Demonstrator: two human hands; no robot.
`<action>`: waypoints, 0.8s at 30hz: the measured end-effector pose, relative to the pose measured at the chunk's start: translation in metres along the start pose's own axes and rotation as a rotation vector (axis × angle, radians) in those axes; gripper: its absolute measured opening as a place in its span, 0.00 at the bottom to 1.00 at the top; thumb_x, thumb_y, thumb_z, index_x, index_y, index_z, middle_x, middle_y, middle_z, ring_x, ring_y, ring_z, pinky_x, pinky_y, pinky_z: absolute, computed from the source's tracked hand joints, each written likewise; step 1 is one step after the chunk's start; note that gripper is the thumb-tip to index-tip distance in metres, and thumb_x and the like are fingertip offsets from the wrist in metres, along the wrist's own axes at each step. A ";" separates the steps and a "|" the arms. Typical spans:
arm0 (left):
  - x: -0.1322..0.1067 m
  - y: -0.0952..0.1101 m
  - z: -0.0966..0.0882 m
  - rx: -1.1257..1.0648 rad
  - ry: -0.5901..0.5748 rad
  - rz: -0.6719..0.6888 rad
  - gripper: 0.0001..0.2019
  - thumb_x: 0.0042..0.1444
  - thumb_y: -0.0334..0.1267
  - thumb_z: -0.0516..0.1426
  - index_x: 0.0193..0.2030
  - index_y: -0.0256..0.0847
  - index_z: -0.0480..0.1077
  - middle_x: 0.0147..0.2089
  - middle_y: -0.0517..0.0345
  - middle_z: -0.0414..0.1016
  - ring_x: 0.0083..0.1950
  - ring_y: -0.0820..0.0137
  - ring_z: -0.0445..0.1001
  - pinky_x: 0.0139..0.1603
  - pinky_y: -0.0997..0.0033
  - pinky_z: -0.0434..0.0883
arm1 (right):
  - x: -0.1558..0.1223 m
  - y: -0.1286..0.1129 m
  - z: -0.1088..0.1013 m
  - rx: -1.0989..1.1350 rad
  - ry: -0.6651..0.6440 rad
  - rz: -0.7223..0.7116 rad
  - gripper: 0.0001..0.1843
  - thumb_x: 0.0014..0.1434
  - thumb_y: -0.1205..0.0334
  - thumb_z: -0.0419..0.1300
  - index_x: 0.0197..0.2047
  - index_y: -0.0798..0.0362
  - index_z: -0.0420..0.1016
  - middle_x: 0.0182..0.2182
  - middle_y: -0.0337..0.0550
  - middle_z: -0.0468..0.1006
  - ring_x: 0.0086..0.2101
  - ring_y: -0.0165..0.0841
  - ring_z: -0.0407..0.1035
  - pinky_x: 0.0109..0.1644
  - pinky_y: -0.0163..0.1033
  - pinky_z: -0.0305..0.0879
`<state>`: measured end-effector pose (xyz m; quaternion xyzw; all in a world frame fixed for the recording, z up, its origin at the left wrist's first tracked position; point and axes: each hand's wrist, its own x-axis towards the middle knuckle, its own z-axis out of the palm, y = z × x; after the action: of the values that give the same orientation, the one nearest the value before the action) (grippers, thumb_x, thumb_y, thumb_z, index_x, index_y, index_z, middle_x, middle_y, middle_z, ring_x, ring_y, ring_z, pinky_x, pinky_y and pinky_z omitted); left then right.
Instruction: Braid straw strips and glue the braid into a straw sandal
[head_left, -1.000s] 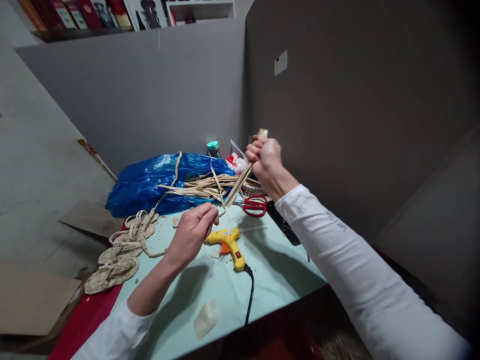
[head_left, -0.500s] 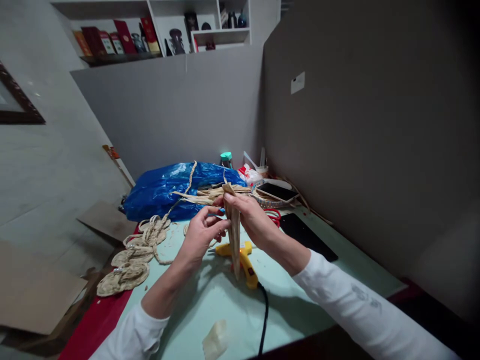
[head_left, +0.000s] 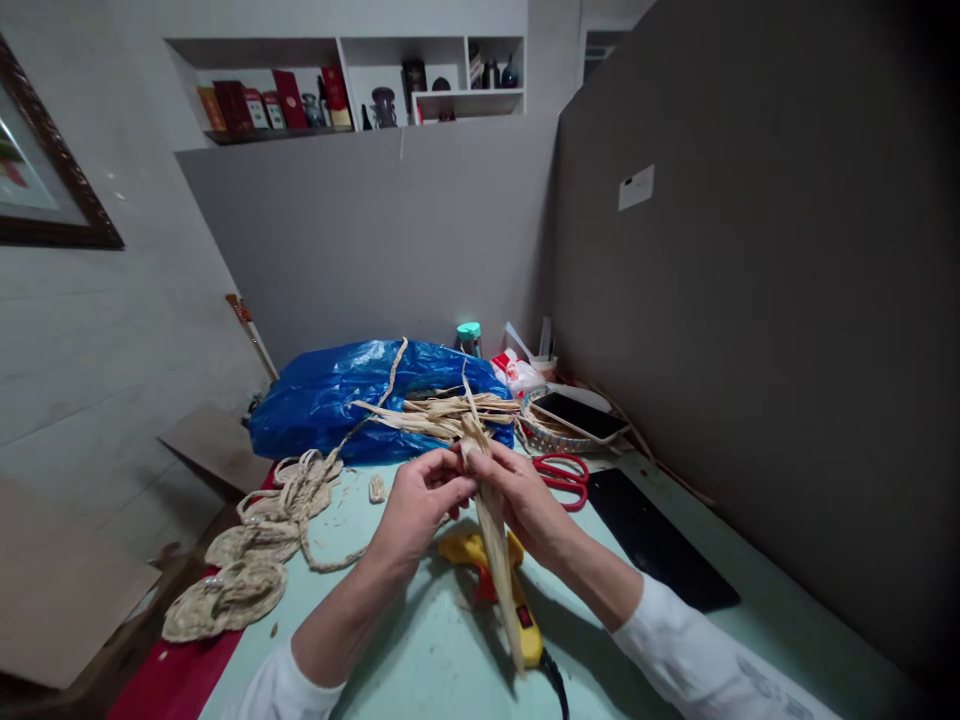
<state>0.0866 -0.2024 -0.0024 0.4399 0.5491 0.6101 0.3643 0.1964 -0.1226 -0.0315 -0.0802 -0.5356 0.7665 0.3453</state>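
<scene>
Between my hands hangs a long pale dried husk strip [head_left: 493, 545], its lower end tapering down in front of the yellow glue gun [head_left: 528, 625]. My right hand [head_left: 525, 497] pinches the strip near its upper end. My left hand [head_left: 421, 497] is closed at the strip's left edge, thumb and fingertips meeting there. The glue gun lies on the table below, partly covered by the strip, with a black cord. Beyond my hands, a bundle of similar husk strips [head_left: 427, 415] sticks out of a blue plastic bag [head_left: 322, 400].
Several woven straw sandals [head_left: 225, 600] and a braided cord [head_left: 334, 566] lie along the left edge. Red-handled scissors [head_left: 574, 480], a black flat panel [head_left: 660, 545] and a basket [head_left: 544, 436] bearing a phone [head_left: 577, 414] are on the right. Grey partitions [head_left: 360, 240] rise behind.
The husk strip and both hands have come lower, and the strip now slants to the lower right. My left fingers have drawn in closer to it. The camera view has shifted.
</scene>
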 end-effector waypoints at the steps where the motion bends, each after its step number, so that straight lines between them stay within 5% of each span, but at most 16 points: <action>1: 0.001 0.000 -0.002 -0.016 0.016 0.005 0.10 0.43 0.38 0.66 0.27 0.35 0.72 0.24 0.62 0.69 0.25 0.76 0.64 0.25 0.76 0.63 | -0.002 0.000 -0.001 -0.013 0.006 -0.002 0.12 0.57 0.54 0.64 0.40 0.52 0.74 0.32 0.38 0.76 0.29 0.31 0.71 0.35 0.36 0.67; 6: 0.005 -0.002 -0.010 -0.094 0.050 -0.001 0.10 0.47 0.37 0.64 0.35 0.33 0.76 0.31 0.55 0.76 0.31 0.72 0.70 0.31 0.74 0.68 | -0.006 0.004 -0.006 -0.076 0.077 0.023 0.12 0.52 0.59 0.69 0.38 0.55 0.76 0.34 0.40 0.78 0.36 0.32 0.70 0.42 0.35 0.63; 14: 0.007 -0.001 -0.009 -0.194 0.022 -0.022 0.09 0.46 0.33 0.64 0.35 0.32 0.78 0.32 0.54 0.76 0.30 0.75 0.68 0.31 0.77 0.67 | -0.009 -0.001 -0.005 -0.022 0.200 0.088 0.14 0.53 0.53 0.67 0.34 0.54 0.71 0.28 0.37 0.74 0.28 0.29 0.67 0.34 0.34 0.61; 24: -0.001 -0.004 0.000 -0.153 -0.008 -0.016 0.10 0.51 0.36 0.62 0.40 0.35 0.75 0.34 0.55 0.74 0.34 0.72 0.68 0.33 0.74 0.68 | -0.009 -0.006 -0.002 -0.224 0.303 -0.063 0.15 0.52 0.52 0.68 0.32 0.55 0.72 0.28 0.36 0.72 0.30 0.28 0.63 0.36 0.33 0.59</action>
<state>0.0863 -0.2027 -0.0061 0.4088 0.5031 0.6456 0.4038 0.2066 -0.1259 -0.0293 -0.2161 -0.5616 0.6701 0.4347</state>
